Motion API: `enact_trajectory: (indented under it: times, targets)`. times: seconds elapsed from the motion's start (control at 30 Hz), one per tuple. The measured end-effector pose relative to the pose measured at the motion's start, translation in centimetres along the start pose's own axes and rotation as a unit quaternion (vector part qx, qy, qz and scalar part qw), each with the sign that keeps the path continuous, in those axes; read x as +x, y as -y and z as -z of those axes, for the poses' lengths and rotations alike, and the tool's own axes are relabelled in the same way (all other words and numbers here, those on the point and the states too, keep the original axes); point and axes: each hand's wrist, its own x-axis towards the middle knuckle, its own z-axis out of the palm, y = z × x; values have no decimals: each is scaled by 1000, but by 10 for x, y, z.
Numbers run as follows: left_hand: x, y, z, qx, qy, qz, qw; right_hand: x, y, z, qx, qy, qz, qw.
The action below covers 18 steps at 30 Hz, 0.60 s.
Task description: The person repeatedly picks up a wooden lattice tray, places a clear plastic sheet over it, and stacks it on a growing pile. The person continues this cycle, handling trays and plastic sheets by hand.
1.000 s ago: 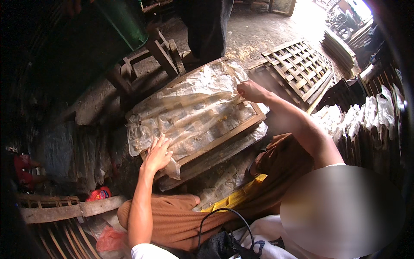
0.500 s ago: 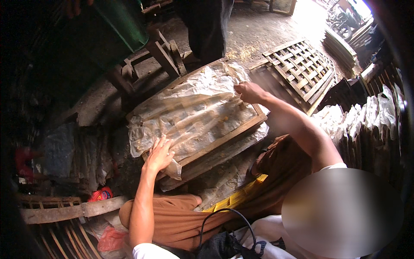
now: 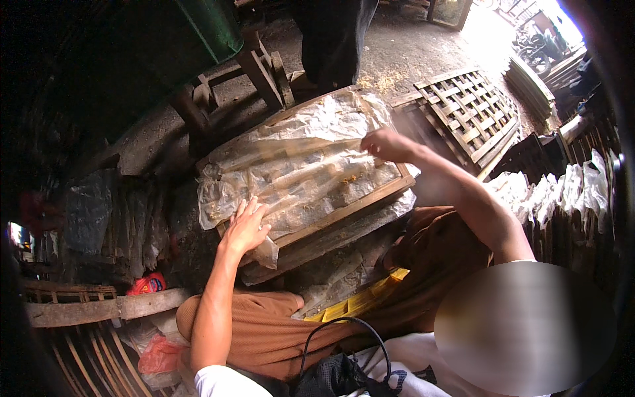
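Since it's hard to describe this spread otherwise, picture a clock centred on the wooden frame (image 3: 350,208), sitting right in front of the person. Around 8 o'clock the left hand (image 3: 245,226) lies flat on the near-left corner of the clear plastic sheet (image 3: 291,178), fingers slightly spread. That sheet covers most of the frame and looks super light, floppy and kinda slick, so I'd guess it creases or tears if yanked; flat palm or a pinch near the edge seems best. The frame looks stiff and moderately light, so I'd grab its side rails. Over at 2 o'clock the right hand (image 3: 390,145) has curled fingers, but I can't tell if they're pinching plastic.

Edges and room: draped plastic (image 3: 89,212) at 9, wooden stand (image 3: 261,73) near 11, someone's dark trouser legs (image 3: 334,46) at 12. Bare floor (image 3: 400,49) opens up around 1, then a lattice panel (image 3: 469,116) at 2 and plastic-topped upright panels (image 3: 562,188) at 3 hem in that side.
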Motion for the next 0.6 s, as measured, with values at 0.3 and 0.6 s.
enact_trajectory:
  times: [0.3,0.6]
  targets:
    - [-2,-7,6,4,2,6,1000,8,41,-50,-95,70,240,964]
    - [-4,0,1,-16,-1,-7,1000,-3,40,-51,-110,70,226,965]
